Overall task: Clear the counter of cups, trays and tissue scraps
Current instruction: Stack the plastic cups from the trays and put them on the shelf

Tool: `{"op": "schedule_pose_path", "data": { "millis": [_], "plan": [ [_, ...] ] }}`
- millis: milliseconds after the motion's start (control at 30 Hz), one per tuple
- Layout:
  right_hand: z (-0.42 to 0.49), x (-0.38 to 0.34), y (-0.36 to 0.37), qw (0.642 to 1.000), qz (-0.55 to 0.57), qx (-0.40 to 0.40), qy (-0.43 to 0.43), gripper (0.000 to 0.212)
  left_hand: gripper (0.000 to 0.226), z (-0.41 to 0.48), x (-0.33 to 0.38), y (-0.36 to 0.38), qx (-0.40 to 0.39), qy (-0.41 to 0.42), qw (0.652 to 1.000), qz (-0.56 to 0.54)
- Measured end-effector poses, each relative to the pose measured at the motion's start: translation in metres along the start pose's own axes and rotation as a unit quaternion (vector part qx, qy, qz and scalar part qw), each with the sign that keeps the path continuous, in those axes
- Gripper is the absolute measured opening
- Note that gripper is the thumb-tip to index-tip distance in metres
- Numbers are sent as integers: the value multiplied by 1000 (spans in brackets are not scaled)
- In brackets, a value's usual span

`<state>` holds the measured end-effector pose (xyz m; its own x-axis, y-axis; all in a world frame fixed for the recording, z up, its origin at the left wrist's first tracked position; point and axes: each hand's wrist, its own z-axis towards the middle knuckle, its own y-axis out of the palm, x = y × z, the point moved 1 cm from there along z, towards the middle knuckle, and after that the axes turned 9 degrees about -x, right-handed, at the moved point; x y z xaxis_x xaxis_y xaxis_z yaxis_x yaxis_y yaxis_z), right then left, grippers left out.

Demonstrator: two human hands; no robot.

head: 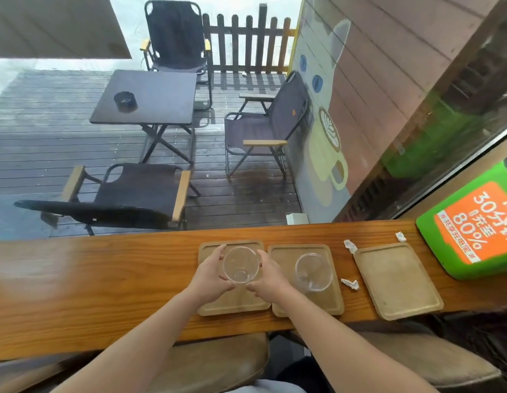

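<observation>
Left hand (pixel 211 272) and right hand (pixel 267 275) cup the clear round plastic cup (pixel 241 264) from both sides, apparently lifted off the rectangular wooden tray (pixel 232 303) beneath; a second clear cup (pixel 313 271) waits right of the grip

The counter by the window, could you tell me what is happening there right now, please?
A person is clearing it. Both hands, left hand and right hand, cup a clear cup over the left tray. A second clear cup stands on the middle tray; the right tray is bare. Three tissue scraps lie on the counter.
</observation>
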<state>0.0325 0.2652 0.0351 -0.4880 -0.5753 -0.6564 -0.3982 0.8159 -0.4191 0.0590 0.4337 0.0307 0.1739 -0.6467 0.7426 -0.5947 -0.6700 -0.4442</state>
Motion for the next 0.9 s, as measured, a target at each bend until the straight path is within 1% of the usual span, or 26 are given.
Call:
{"op": "schedule_pose_path", "data": {
  "millis": [167, 300, 433, 667, 800, 900],
  "plan": [
    [0, -2, -1, 1000, 15, 5, -22, 68, 98, -1, 2, 2, -8, 0, 1000, -12],
    [0, -2, -4, 999, 21, 6, -35, 59, 86, -3, 5, 5, 5, 5, 1000, -13],
    [-2, -3, -12, 998, 27, 16, -53, 65, 78, -5, 10, 1, 23, 15, 999, -20],
    [-3, -15, -37, 993, 70, 15, -92, 82, 78, 0, 35, -19, 37, 65, 997, -36],
    [-8, -25, -52, 986, 112, 20, -123, 83, 77, 3, 51, -31, 50, 100, 993, -38],
    [-13, -34, -68, 979, 133, 32, -151, 77, 75, 4, 64, -38, 65, 130, 988, -46]
  ]
}}
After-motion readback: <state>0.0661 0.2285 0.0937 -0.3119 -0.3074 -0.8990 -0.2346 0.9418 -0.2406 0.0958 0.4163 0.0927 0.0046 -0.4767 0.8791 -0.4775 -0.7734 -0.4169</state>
